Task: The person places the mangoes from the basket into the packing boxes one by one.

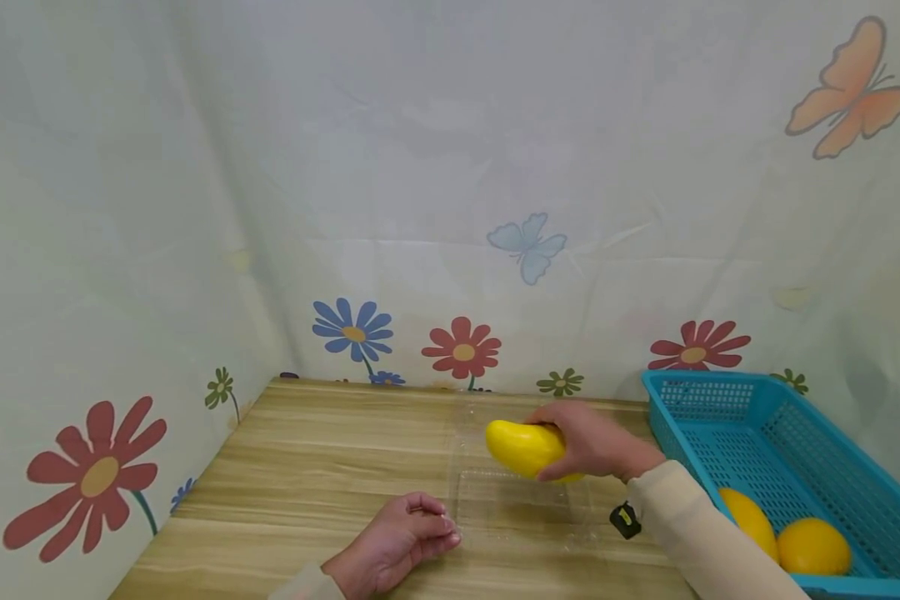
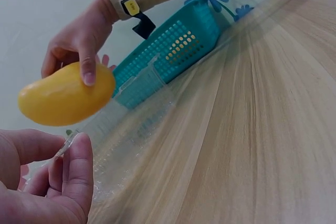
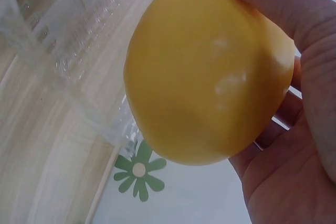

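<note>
A yellow mango [image 1: 523, 448] is gripped by my right hand [image 1: 596, 442], raised over a clear plastic clamshell box [image 1: 512, 504] on the table. In the right wrist view the mango [image 3: 205, 77] fills the middle, with the thumb on one side and the fingers behind it. My left hand [image 1: 396, 542] is at the near left corner of the box. The left wrist view shows that hand [image 2: 47, 182] pinching the thin plastic edge between thumb and fingers. The box looks unfolded, but its transparent walls are hard to make out.
To the right stands a blue perforated basket [image 1: 765, 425] holding orange-yellow round fruit [image 1: 815, 546] near its front end. A small black tag [image 1: 626, 520] hangs by the right cuff. Behind the wooden table [image 1: 307, 467] hangs a curtain [image 1: 420, 167] printed with flowers and butterflies.
</note>
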Demonstrator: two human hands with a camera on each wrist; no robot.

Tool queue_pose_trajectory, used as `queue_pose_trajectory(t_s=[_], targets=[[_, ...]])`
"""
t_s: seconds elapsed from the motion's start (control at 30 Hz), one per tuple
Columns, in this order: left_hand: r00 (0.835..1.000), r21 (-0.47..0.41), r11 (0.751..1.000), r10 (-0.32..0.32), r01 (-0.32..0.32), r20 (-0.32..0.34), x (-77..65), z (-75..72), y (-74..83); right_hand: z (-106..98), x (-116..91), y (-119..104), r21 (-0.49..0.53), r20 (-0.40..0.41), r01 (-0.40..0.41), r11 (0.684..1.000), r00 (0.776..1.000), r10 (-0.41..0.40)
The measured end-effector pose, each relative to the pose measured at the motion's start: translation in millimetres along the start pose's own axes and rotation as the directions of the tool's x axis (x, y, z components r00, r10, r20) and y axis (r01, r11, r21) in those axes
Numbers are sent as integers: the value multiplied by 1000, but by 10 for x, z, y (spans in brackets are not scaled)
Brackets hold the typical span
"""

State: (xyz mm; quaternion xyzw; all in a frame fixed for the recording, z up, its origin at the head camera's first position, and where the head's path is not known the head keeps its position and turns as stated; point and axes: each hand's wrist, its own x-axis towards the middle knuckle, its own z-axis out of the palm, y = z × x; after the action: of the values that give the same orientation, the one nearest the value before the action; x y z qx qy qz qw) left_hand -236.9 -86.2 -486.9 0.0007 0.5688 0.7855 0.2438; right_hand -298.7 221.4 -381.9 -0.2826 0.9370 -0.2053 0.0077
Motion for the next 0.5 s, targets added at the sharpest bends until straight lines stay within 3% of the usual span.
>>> queue_pose_trajectory(t_s=[0.2, 0.5], targets=[[1000, 4, 1000, 1, -1, 2, 9, 7, -11, 69, 35, -26, -11, 7, 39, 999, 999, -39], [1000, 4, 1000, -2, 2, 7, 28, -9, -19, 178, 110, -62, -13, 42, 21, 1000, 999, -20]])
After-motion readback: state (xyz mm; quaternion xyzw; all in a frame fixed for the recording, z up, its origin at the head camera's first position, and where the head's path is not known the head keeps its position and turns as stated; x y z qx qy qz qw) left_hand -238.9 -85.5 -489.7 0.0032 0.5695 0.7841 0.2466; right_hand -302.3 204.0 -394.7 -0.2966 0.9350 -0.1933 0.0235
